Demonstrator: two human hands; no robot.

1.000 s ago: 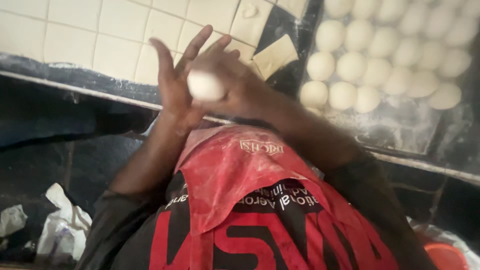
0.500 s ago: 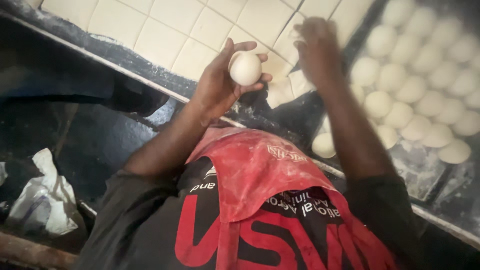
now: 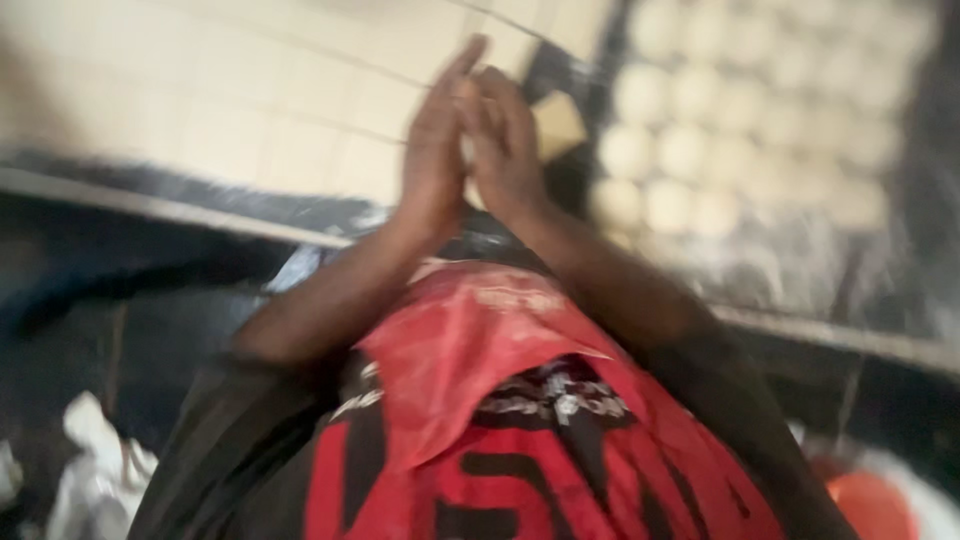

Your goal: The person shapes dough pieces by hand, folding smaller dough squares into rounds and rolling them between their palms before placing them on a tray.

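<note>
Hands [image 3: 470, 150] now pressed together; dough ball hidden.

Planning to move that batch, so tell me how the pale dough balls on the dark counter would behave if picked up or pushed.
The dough balls look rounded, so a push would probably roll them. They sit close together in rows, so one nudge may crowd or stick neighbours. They seem soft and likely to dent under a firm grip, though the picture is blurred.

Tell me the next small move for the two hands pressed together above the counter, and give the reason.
Probably roll the palms against each other. The left hand and right hand are pressed flat together, with only a pale sliver of the dough ball showing between them, so it is not ready to join the rows of dough balls on the dark floured counter. The frame is blurred, so this is a guess.
</note>
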